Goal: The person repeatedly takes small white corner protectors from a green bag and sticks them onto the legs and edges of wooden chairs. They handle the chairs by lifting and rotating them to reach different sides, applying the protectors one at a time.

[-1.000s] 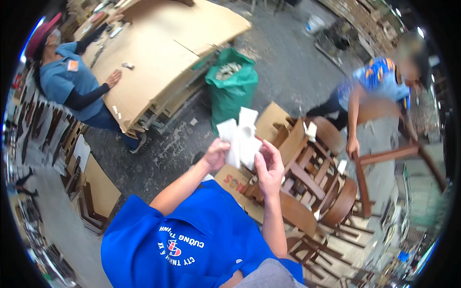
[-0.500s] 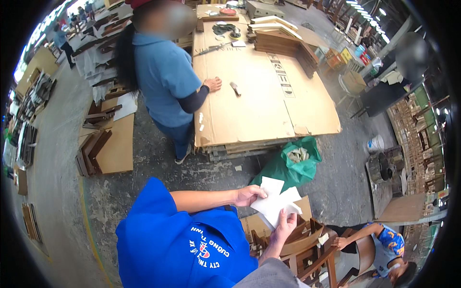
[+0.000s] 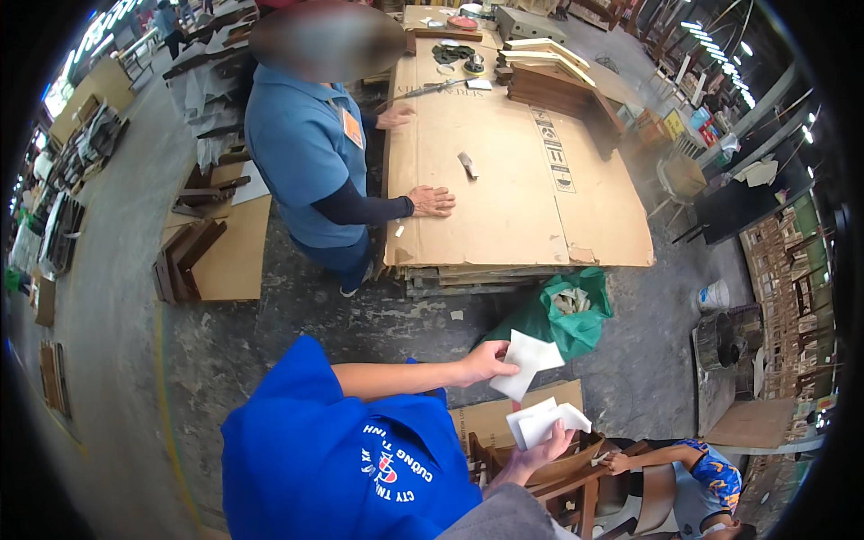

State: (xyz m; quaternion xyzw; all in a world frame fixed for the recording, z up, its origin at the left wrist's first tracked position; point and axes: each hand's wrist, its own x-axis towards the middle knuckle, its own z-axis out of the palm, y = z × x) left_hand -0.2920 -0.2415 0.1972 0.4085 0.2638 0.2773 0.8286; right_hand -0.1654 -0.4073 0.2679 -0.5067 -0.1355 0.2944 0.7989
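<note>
My left hand [image 3: 489,363] pinches a few thin white sheets [image 3: 529,362], which fan apart at their edges. Lower and to the right, my right hand [image 3: 546,448] grips another small bunch of white sheets [image 3: 543,422], loosely folded and overlapping. A gap separates the two bunches. Whether they are foam or paper, I cannot tell. Just beyond my left hand stands a green sack [image 3: 587,310] with pale pieces in its mouth. Beneath my right hand are brown curved wooden chair parts [image 3: 576,453].
Ahead is a cardboard-covered table [image 3: 504,216] bearing stacked brown wooden parts [image 3: 562,94] and a small brush-like item [image 3: 467,166]. A person in blue [image 3: 306,162] stands at its left side with hands on it. Another person [image 3: 702,477] is at the lower right by the chairs.
My hands have drawn apart, splitting the white sheets into two bunches; the right one moved lower. The person at the table has turned toward me, with both hands now showing on the cardboard.
</note>
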